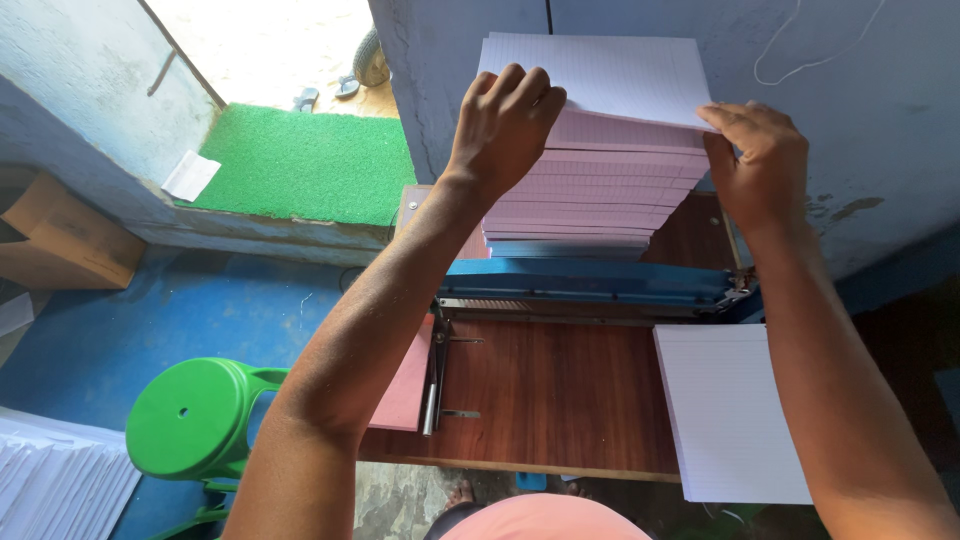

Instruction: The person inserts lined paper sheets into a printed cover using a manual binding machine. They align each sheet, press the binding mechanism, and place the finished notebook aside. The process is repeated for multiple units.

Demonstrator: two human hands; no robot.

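Ruled sheets [610, 75] top a tall pink-edged paper stack [600, 190]; left hand [502, 125] and right hand [758, 165] grip them. One bundle [730, 410] lies apart on the tabletop [560, 390].

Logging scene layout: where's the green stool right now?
In the head view, the green stool stands lower left on the blue floor, just left of the wooden table, under the person's left forearm, beside a white paper stack.
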